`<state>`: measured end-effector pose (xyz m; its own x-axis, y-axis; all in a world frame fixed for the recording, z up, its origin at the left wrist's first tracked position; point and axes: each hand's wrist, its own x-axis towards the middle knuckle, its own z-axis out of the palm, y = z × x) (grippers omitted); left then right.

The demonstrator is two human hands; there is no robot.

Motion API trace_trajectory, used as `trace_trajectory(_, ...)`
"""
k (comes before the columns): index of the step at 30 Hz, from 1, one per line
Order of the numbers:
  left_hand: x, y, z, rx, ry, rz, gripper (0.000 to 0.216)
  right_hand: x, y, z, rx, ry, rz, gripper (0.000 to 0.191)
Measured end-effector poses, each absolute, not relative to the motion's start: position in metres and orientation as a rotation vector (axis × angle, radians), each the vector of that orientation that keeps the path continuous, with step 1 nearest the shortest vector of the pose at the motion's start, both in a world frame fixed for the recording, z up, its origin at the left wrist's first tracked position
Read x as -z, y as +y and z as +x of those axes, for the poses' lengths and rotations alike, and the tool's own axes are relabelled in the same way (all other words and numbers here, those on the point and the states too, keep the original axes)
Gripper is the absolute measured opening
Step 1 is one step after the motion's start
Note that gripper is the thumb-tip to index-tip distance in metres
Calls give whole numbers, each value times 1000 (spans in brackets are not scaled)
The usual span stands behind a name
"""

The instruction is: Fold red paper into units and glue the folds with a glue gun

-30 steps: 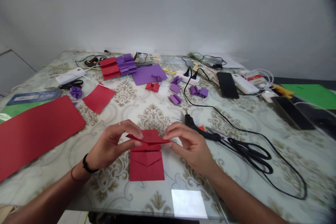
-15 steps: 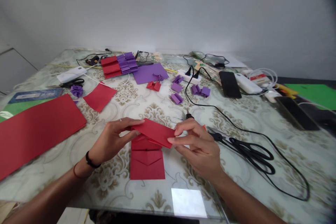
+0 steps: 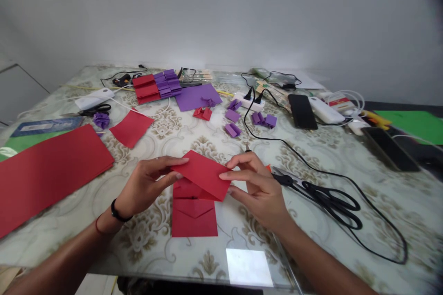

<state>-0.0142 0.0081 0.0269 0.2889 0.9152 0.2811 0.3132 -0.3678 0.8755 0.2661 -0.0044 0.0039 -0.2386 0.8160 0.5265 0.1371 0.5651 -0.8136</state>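
Both my hands hold a red paper piece (image 3: 205, 174) tilted up above the table's middle. My left hand (image 3: 149, 183) pinches its left corner between thumb and fingers. My right hand (image 3: 258, 188) pinches its right edge. Under it, flat on the glass-topped table (image 3: 194, 140), lie two folded red paper pieces (image 3: 194, 214), one partly hidden by the held piece.
A large red sheet (image 3: 48, 170) lies at the left, a smaller red square (image 3: 131, 127) behind it. Black scissors (image 3: 325, 198) and a glue gun with a black cable (image 3: 346, 184) lie right of my hands. Purple folded bits (image 3: 231, 122), a purple sheet (image 3: 197, 96), phones (image 3: 303, 110) and a power strip (image 3: 247, 101) sit farther back.
The held red piece has been lifted off the pile and turned from nearly edge-on to face up towards me. Both hands rose slightly with it.
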Motion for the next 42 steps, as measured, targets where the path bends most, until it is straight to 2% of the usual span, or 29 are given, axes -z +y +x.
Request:
trace_trajectory(12,-33,6,-13,-1121,977,1687,33,-5,2,268,-1004,-1599,-757,23)
trace_trajectory(20,-35,6,-16,-1188,839,1711,21,-11,-1,268,-1084,-1534,-705,16)
trace_trajectory(27,-35,5,-15,-1162,858,1734,19,-12,-2,265,-1176,-1596,-640,28)
trace_trajectory(42,-35,4,-18,-1127,790,1913,28,-13,-2,264,-1161,-1605,-626,22)
